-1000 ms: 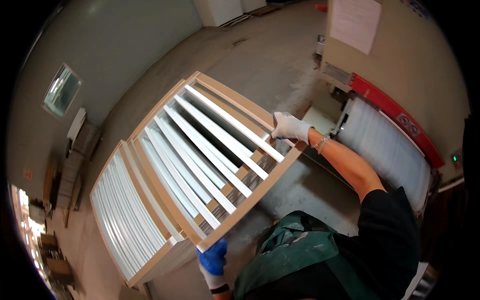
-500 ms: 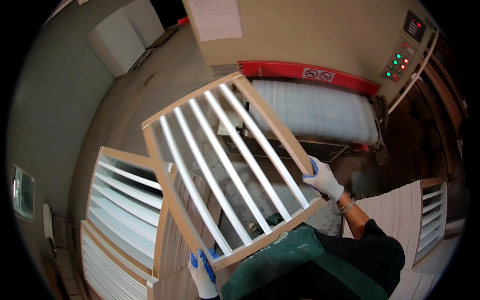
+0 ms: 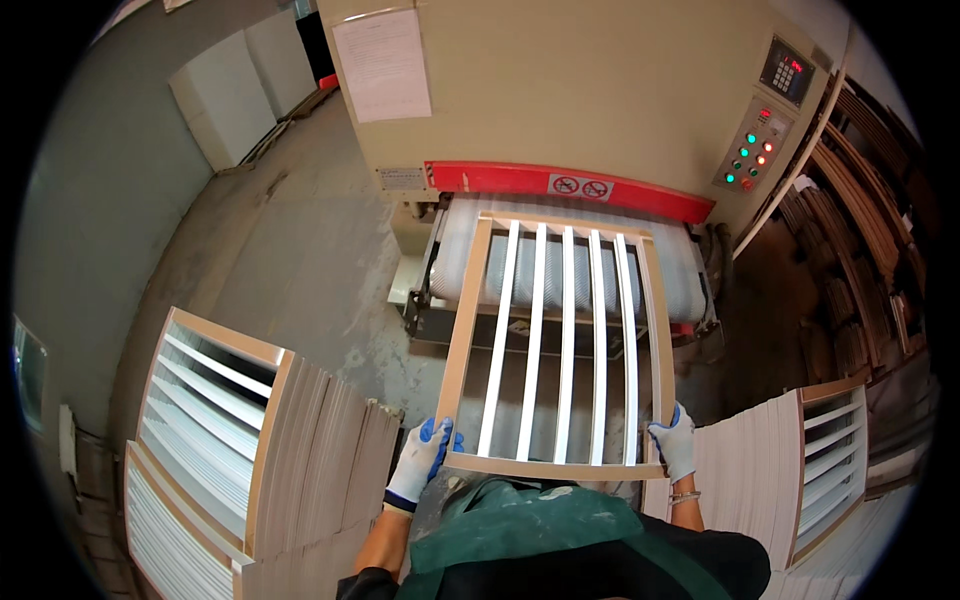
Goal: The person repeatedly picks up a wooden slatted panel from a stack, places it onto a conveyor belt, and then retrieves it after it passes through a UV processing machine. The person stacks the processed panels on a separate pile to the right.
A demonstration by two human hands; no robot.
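A rectangular slatted frame (image 3: 462,345), tan along its edges with several white slats, is held out level in front of me. My left hand (image 3: 424,458), in a white glove with blue fingers, is closed round its near left corner. At the near right corner, my right hand (image 3: 676,446), gloved the same way, grips the side rail. The frame's far end hangs over the pale conveyor belt (image 3: 455,255) of a large beige machine; whether it touches the belt I cannot tell.
A stack of similar slatted frames (image 3: 320,450) stands at my left, another stack (image 3: 750,455) at my right. The machine (image 3: 600,90) has a red bar (image 3: 500,180) above the belt and a lit control panel (image 3: 750,145). Brown boards (image 3: 850,210) fill the far right.
The slatted frame has swung from a tilted position to square with the belt, its far end now over it. My left hand has moved up along the left side; my right hand has lowered.
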